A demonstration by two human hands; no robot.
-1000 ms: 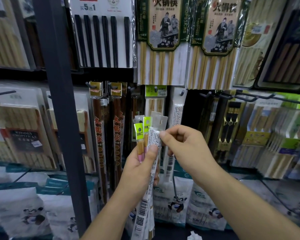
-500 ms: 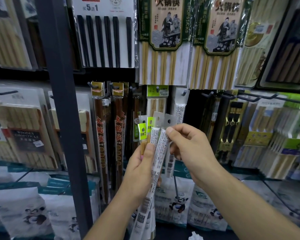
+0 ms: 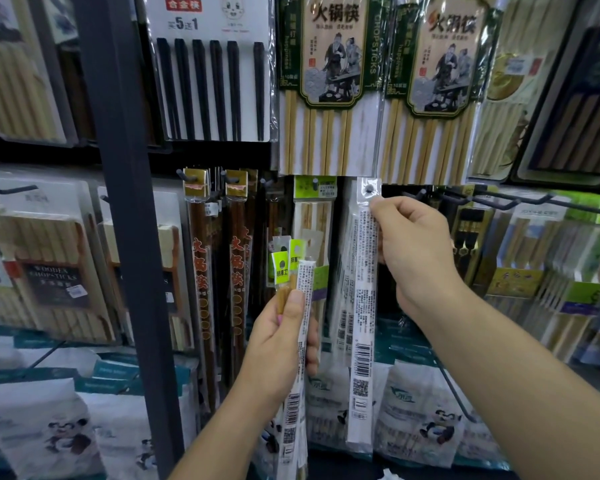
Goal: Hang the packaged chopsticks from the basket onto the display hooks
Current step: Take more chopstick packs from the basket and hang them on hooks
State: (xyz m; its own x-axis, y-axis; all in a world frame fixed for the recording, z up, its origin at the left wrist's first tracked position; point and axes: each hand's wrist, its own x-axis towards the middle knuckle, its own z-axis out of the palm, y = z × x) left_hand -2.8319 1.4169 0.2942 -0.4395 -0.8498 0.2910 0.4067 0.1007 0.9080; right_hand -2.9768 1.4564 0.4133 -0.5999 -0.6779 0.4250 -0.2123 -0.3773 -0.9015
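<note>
My right hand (image 3: 416, 251) pinches the top of a long white chopstick packet (image 3: 363, 306). The packet's hang hole sits over the tip of a display hook (image 3: 370, 189), and it hangs down in front of similar white packets. My left hand (image 3: 281, 341) grips a bundle of chopstick packets (image 3: 300, 327) lower and to the left, thumb across the front. The bundle includes a white printed packet and two with yellow-green tags. No basket is in view.
A dark metal upright (image 3: 125, 237) runs down the left of the rack. Brown chopstick packs (image 3: 201, 271) hang to the left, large bamboo sets (image 3: 329, 98) above, and empty black hooks (image 3: 499, 202) jut out on the right. Panda-printed bags (image 3: 423, 424) line the shelf below.
My right hand pulled one white packet out of the bundle and raised it up and right onto the hook. My left hand stayed low with the remaining packets.
</note>
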